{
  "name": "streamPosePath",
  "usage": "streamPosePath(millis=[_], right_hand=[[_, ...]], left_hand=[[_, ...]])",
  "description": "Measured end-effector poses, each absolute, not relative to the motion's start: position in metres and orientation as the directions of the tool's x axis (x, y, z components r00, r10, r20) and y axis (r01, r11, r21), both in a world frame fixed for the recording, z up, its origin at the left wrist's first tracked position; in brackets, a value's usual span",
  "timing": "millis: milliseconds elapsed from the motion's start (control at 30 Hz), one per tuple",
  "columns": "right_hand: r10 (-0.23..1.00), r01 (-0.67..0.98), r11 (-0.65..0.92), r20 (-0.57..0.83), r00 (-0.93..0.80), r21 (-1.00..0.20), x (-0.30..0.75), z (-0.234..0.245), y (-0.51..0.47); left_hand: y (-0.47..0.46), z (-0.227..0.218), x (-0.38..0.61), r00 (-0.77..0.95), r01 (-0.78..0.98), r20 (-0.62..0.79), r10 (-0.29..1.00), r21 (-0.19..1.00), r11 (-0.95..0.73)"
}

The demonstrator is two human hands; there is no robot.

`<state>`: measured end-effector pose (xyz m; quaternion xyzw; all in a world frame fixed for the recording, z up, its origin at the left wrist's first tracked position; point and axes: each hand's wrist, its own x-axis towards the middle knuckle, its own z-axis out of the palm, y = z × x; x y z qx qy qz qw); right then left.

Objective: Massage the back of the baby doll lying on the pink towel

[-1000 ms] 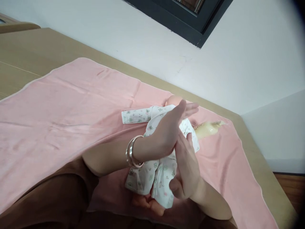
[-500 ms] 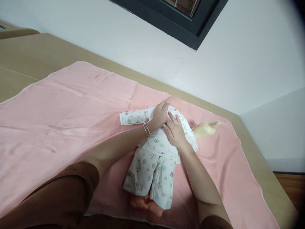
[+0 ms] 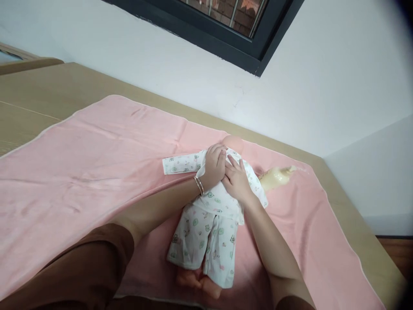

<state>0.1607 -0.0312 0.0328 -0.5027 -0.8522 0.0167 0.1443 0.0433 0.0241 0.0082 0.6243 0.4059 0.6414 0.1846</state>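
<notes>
A baby doll [image 3: 232, 144] lies on a pink blanket, its legs toward me. It wears a white printed long-sleeved shirt [image 3: 214, 198] and matching trousers [image 3: 190, 237], with bare feet showing below. My left hand [image 3: 214, 165] rests at the upper front of the shirt near the neck, its fingers bent and closed on the cloth. Beside it, my right hand [image 3: 238, 181] lies on the shirt with fingers apart and extended. The two hands touch or nearly touch, hiding the cloth between them. One sleeve [image 3: 182, 163] stretches out flat to the left.
A pale yellow bottle-like object [image 3: 277, 177] lies on the pink blanket [image 3: 97, 146] right of the doll. The blanket covers much of a wooden surface [image 3: 97, 84]. Behind it rises a white wall [image 3: 200, 77] with a dark-framed window [image 3: 258, 51].
My left hand's fingers have bent and drawn back a little from the doll's neck, closer to the right hand. The right hand remains nearly where it was. The camera view has tilted slightly upward.
</notes>
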Motion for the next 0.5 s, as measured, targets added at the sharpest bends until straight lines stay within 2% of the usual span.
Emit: streamPosePath(millis=[167, 233, 367, 500], right_hand=[[0.929, 0.897, 0.333, 0.266, -0.259, -0.290, 0.177, 0.027, -0.009], [0.942, 0.920, 0.257, 0.288, -0.171, -0.296, 0.175, 0.024, -0.009], [0.941, 0.970, 0.125, 0.334, -0.050, -0.207, 0.161, 0.024, -0.024], [0.927, 0.988, 0.104, 0.372, -0.053, -0.118, 0.152, 0.026, -0.033]], left_hand=[[0.022, 0.005, 0.043, -0.120, 0.297, 0.683, 0.720, 0.717, -0.631], [0.020, 0.003, 0.041, -0.109, 0.285, 0.689, 0.717, 0.712, -0.641], [0.014, 0.000, 0.034, -0.028, 0.322, 0.662, 0.749, 0.716, -0.620], [0.009, -0.001, 0.030, 0.078, 0.399, 0.681, 0.728, 0.648, -0.649]])
